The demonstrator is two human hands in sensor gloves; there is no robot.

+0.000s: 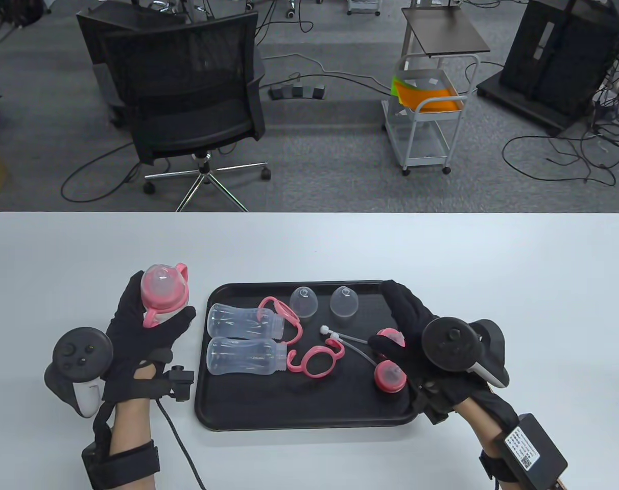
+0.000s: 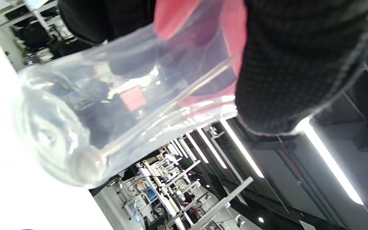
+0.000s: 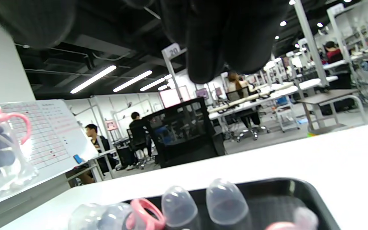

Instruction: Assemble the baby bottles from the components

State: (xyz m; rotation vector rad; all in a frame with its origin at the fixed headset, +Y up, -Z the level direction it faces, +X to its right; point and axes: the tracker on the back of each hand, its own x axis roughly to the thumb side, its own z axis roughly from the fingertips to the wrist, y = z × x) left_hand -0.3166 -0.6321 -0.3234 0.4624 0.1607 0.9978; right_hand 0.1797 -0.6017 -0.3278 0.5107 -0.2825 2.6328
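Fingers of our left hand [image 1: 141,326] gripped the assembled bottle [image 1: 161,295]; our right hand [image 1: 417,337] touched a pink collar [image 1: 391,338], grip unclear.

Tray [image 1: 309,416] centre crowded (bottles [image 1: 245,339], handles [image 1: 314,361]); front strip bare.

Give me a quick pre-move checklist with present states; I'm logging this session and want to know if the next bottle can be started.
1. Assembled bottle secure in left hand: ok, held off the tray.
2. Straw inside held bottle: ok, seen in the left wrist view.
3. Two empty bottles lying on tray: ok.
4. Two clear caps present: ok.
5. Right hand on a pink nipple collar: cannot tell if gripped.
6. Loose straws reachable: ok.
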